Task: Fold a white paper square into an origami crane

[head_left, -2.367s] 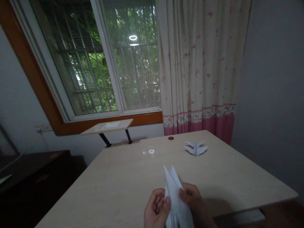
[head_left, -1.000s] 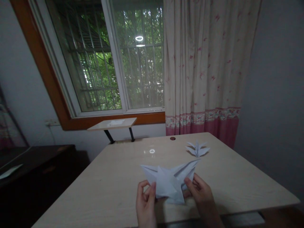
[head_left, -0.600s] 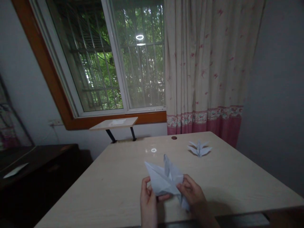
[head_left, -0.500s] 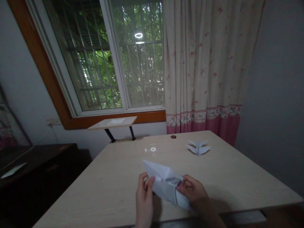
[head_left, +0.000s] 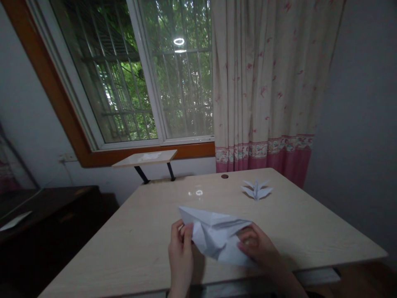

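A partly folded white paper figure (head_left: 214,234) is held just above the near edge of the light wooden table (head_left: 149,231). My left hand (head_left: 180,252) pinches its left side, thumb and fingers closed on the paper. My right hand (head_left: 257,246) grips the right side with curled fingers, partly tucked under a flap. A long pointed flap runs across the top, from the left tip toward my right hand. A finished small white paper crane (head_left: 257,190) rests farther back on the table, to the right.
A small shelf on black brackets (head_left: 144,159) juts out below the barred window. A floral curtain with a pink hem (head_left: 263,103) hangs behind the table. A dark cabinet (head_left: 46,223) with a paper slip stands at the left. A round cable hole (head_left: 224,176) marks the table's far edge.
The paper figure has been turned and refolded between both hands: its upright points are now laid flat, with one long flap running sideways. Both hands kept their hold and sank slightly toward the table edge.
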Action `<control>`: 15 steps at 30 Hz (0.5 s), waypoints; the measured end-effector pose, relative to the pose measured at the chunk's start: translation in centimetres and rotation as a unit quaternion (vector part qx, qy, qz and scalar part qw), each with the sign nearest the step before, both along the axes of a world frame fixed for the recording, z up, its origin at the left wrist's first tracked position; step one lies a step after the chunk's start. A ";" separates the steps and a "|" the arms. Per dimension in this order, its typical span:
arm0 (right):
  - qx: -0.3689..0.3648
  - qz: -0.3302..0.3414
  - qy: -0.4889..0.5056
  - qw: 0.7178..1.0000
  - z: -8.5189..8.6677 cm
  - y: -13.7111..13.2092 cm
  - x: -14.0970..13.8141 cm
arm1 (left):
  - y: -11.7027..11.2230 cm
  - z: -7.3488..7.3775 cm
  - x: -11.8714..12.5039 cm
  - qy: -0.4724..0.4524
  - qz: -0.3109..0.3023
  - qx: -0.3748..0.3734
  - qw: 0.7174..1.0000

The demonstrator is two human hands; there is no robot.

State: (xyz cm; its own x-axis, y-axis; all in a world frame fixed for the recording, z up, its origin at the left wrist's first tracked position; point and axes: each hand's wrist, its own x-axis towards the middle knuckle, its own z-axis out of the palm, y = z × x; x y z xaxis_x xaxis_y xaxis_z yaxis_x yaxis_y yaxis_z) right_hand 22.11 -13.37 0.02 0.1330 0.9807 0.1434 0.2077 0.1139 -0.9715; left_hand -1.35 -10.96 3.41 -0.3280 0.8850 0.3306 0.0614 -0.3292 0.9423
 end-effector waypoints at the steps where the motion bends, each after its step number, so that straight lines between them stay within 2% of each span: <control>1: 0.038 -0.067 -0.047 0.996 -0.2 -0.1 -0.1 | 0.1 -0.1 0.1 -0.015 0.002 -0.011 1.000; 3: 0.151 -0.173 -0.145 0.962 -0.1 -0.4 -0.9 | 0.0 -0.4 0.3 -0.021 0.012 -0.029 0.999; 4: 0.206 -0.175 -0.182 0.945 0.1 -0.5 -1.7 | -0.1 -0.6 0.4 -0.011 0.019 -0.033 0.999; 5: 0.250 -0.140 -0.208 0.935 0.4 -0.6 -2.6 | -0.2 -0.7 0.5 0.001 0.024 -0.034 0.999; 7: 0.313 -0.021 -0.232 0.921 1.2 -0.4 -4.7 | -0.3 -0.9 0.7 0.015 0.024 -0.030 0.999; 8: 0.301 0.023 -0.229 0.926 1.7 -0.1 -5.7 | -0.3 -1.1 0.7 0.012 0.020 -0.027 0.999; 10: 0.197 0.120 -0.232 0.945 2.6 0.8 -7.2 | 0.4 -1.6 0.6 -0.018 0.008 -0.027 0.999; 11: 0.147 0.144 -0.251 0.946 3.0 1.4 -7.7 | 1.0 -1.9 0.3 -0.046 0.001 -0.031 0.998; 13: 0.134 0.165 -0.313 0.926 3.7 2.9 -8.2 | 2.6 -2.6 -0.6 -0.099 -0.025 -0.063 0.993; 15: 0.136 0.198 -0.379 0.893 4.0 4.6 -8.3 | 4.6 -3.1 -2.0 -0.100 -0.065 -0.103 0.987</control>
State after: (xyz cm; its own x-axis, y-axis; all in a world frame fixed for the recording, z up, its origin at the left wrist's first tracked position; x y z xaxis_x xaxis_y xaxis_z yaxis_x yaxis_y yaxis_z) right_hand 13.84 -8.80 4.00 -0.4538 0.8444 0.2846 0.6858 0.5349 -0.4936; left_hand -3.34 -6.38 0.32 -0.2470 0.9658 0.0788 -0.1630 -0.1216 0.9791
